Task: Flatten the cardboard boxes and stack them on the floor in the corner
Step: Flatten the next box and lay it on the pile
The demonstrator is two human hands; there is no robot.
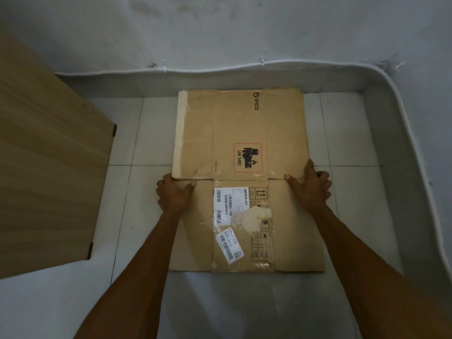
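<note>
A flattened brown cardboard box (242,133) lies on the white tiled floor against the far wall, printed with a PICO logo and a UN 3481 battery mark. Its near half carries white shipping labels (230,206) and torn tape. My left hand (175,193) grips the box's left edge at the middle fold, thumb on top. At the right edge of the same fold, my right hand (309,188) rests with its fingers curled over the rim. Both forearms reach in from the bottom of the view.
A wooden furniture panel (49,155) stands at the left, close to the box. A grey skirting with a white cable (220,67) runs along the far wall and curves down the right side (411,143). Bare tiles (347,133) show beside the box.
</note>
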